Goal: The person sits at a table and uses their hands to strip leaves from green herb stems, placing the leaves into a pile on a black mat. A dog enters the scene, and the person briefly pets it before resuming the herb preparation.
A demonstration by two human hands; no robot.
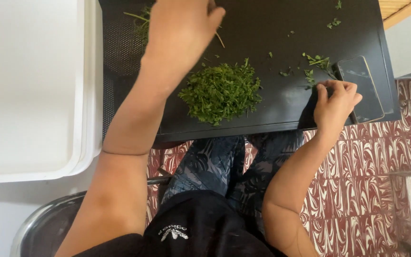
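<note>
Left hand reaches far, fingers curled on herb stems; right hand grips one knife near one phone. One chopped herb pile sits mid-worktop; one white tray left.

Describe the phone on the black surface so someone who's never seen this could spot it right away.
Start at the black tabletop and go to its near right corner. The smartphone lies flat there, just beyond the right hand, which rests beside it. It is the one glossy dark rectangle with rounded corners; everything else on the surface is chopped green herbs.
</note>
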